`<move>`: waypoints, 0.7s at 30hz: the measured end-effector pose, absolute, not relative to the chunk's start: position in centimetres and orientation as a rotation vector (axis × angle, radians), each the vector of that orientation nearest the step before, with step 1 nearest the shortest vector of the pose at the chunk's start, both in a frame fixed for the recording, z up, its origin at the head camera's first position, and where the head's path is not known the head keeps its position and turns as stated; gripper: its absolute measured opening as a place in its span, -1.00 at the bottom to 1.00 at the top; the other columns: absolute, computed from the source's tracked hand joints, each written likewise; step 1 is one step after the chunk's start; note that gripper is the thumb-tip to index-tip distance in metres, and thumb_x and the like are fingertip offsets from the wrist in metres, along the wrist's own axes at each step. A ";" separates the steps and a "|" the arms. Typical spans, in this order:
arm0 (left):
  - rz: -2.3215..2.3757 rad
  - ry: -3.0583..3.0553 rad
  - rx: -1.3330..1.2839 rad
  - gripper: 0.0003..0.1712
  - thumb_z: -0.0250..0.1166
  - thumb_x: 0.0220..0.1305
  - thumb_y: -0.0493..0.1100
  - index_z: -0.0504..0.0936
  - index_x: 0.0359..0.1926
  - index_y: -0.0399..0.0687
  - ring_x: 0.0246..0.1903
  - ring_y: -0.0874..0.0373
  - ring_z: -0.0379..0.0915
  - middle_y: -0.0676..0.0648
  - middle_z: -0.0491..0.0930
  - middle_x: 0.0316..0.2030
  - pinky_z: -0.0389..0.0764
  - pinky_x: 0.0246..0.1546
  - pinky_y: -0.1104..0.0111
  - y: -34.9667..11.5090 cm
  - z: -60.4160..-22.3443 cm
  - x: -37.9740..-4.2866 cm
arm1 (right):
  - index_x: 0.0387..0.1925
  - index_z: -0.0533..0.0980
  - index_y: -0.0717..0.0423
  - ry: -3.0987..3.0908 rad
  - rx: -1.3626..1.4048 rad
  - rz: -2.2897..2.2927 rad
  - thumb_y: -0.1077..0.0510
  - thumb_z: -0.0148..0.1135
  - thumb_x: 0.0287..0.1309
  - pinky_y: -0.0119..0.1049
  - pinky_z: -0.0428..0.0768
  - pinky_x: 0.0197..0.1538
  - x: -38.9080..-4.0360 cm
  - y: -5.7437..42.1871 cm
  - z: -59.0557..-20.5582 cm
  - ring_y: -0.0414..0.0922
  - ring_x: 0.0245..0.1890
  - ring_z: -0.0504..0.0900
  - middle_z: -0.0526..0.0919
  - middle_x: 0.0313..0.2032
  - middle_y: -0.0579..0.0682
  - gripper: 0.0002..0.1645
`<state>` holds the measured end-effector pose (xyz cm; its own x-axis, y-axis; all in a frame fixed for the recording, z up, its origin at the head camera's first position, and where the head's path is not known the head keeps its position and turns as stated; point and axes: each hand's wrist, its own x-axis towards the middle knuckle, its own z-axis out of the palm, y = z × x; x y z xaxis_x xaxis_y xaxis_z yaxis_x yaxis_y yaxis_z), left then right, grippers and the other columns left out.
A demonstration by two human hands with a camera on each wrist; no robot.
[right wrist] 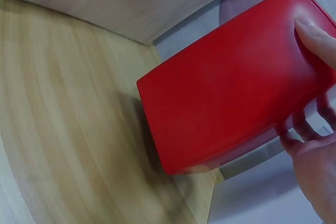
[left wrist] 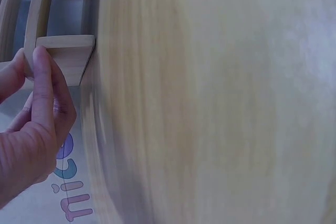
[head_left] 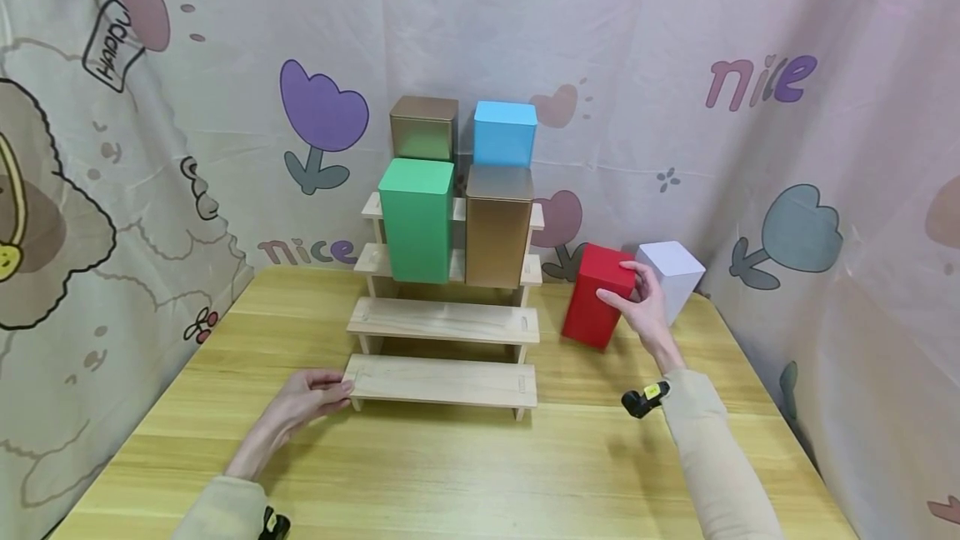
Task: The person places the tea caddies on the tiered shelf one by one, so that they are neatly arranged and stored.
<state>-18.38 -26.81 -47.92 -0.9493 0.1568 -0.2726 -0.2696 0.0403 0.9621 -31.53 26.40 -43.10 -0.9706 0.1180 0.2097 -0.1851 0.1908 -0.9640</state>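
My left hand (head_left: pixel 303 398) pinches the left end of the lowest step of a pale wooden tiered stand (head_left: pixel 442 380); thumb and fingers meet on the board's edge in the left wrist view. On the right, my right hand (head_left: pixel 645 302) grips a red box (head_left: pixel 596 298) near its top, thumb on the front face and fingers round the side. The box leans, and its lower edge hangs close over the table, with a shadow beneath it in the right wrist view. Just behind that hand stands a white box (head_left: pixel 678 269), partly hidden by it.
Higher on the stand, a green box (head_left: pixel 416 223) and a bronze box (head_left: pixel 498 232) stand in front. Behind them are another bronze box (head_left: pixel 423 132) and a blue box (head_left: pixel 504 136), partly covered. A printed curtain (head_left: pixel 615 65) surrounds the wooden table (head_left: pixel 420 473).
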 end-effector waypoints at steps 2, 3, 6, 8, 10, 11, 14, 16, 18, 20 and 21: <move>1.982 2.020 -0.116 -0.33 0.20 0.37 -0.44 0.10 0.28 -0.84 -0.26 0.29 0.65 -0.07 0.58 -0.22 0.78 -0.05 0.53 -26.8 -47.9 -18.4 | 0.37 0.29 0.05 -2.197 0.044 1.872 0.23 0.44 0.15 -0.67 0.62 0.00 -31.4 26.3 -42.9 -0.31 0.01 0.52 0.50 0.02 -0.32 -0.20; 1.979 2.021 -0.113 -0.33 0.20 0.37 -0.44 0.09 0.29 -0.84 -0.25 0.30 0.65 -0.07 0.58 -0.22 0.78 -0.05 0.53 -26.8 -47.9 -18.3 | 0.36 0.31 0.01 -2.177 0.036 1.877 0.22 0.45 0.14 -0.66 0.61 0.02 -31.3 26.3 -42.7 -0.30 0.03 0.51 0.50 0.03 -0.33 -0.21; 1.977 2.024 -0.119 -0.32 0.20 0.37 -0.43 0.08 0.29 -0.84 -0.26 0.29 0.65 -0.08 0.58 -0.21 0.78 -0.06 0.53 -26.8 -47.9 -18.3 | 0.35 0.35 -0.07 -2.126 0.032 1.886 0.22 0.46 0.13 -0.64 0.57 0.04 -30.8 26.3 -42.2 -0.28 0.07 0.49 0.51 0.05 -0.33 -0.22; 1.970 2.029 -0.123 -0.32 0.19 0.38 -0.43 0.08 0.30 -0.83 -0.26 0.29 0.64 -0.09 0.58 -0.21 0.78 -0.06 0.53 -26.8 -47.9 -18.3 | 0.36 0.35 -0.07 -2.123 0.035 1.877 0.20 0.46 0.13 -0.64 0.56 0.04 -30.1 26.1 -41.3 -0.28 0.07 0.48 0.51 0.04 -0.33 -0.22; 1.961 2.038 -0.129 -0.33 0.19 0.38 -0.43 0.09 0.30 -0.83 -0.26 0.29 0.64 -0.09 0.58 -0.20 0.79 -0.07 0.53 -26.8 -47.9 -18.3 | 0.37 0.34 -0.06 -2.126 0.030 1.873 0.20 0.45 0.14 -0.63 0.56 0.04 -29.2 25.8 -40.3 -0.28 0.06 0.48 0.51 0.03 -0.33 -0.22; 1.957 2.042 -0.131 -0.33 0.19 0.38 -0.43 0.09 0.30 -0.82 -0.26 0.29 0.64 -0.10 0.58 -0.20 0.79 -0.07 0.52 -26.8 -47.8 -18.3 | 0.36 0.35 -0.06 -2.129 0.027 1.868 0.19 0.45 0.14 -0.63 0.56 0.04 -28.8 25.7 -39.8 -0.28 0.05 0.49 0.51 0.02 -0.33 -0.23; 1.954 2.043 -0.130 -0.32 0.19 0.38 -0.42 0.08 0.30 -0.82 -0.25 0.29 0.64 -0.10 0.58 -0.19 0.79 -0.07 0.53 -26.8 -47.8 -18.3 | 0.36 0.35 -0.07 -2.126 0.033 1.856 0.18 0.44 0.15 -0.59 0.55 0.04 -28.4 25.5 -39.1 -0.28 0.05 0.48 0.50 0.03 -0.32 -0.23; 1.963 2.032 -0.127 -0.31 0.20 0.38 -0.42 0.07 0.31 -0.83 -0.25 0.30 0.64 -0.09 0.57 -0.20 0.78 -0.07 0.53 -26.8 -47.7 -18.3 | 0.36 0.35 -0.08 -2.110 0.031 1.854 0.19 0.44 0.14 -0.55 0.55 0.04 -28.8 25.7 -39.4 -0.26 0.06 0.49 0.51 0.05 -0.31 -0.23; 1.970 2.020 -0.118 -0.30 0.19 0.38 -0.42 0.06 0.31 -0.83 -0.25 0.31 0.64 -0.08 0.57 -0.20 0.78 -0.07 0.54 -26.8 -47.7 -18.3 | 0.36 0.36 -0.11 -2.091 0.037 1.853 0.19 0.45 0.13 -0.53 0.55 0.04 -29.3 26.0 -39.8 -0.25 0.07 0.49 0.51 0.06 -0.29 -0.22; 1.980 2.009 -0.117 -0.31 0.19 0.38 -0.43 0.06 0.30 -0.84 -0.25 0.31 0.65 -0.07 0.57 -0.21 0.78 -0.07 0.54 -26.8 -47.7 -18.3 | 0.36 0.37 -0.15 -2.079 0.033 1.840 0.18 0.45 0.13 -0.50 0.57 0.06 -29.8 26.2 -40.2 -0.24 0.10 0.49 0.51 0.09 -0.28 -0.22; 1.981 2.007 -0.116 -0.31 0.19 0.38 -0.43 0.06 0.30 -0.84 -0.25 0.31 0.65 -0.07 0.58 -0.21 0.78 -0.07 0.54 -26.8 -47.7 -18.3 | 0.35 0.37 -0.17 -2.072 0.037 1.834 0.17 0.46 0.13 -0.50 0.57 0.07 -29.9 26.2 -40.3 -0.24 0.10 0.49 0.51 0.10 -0.27 -0.23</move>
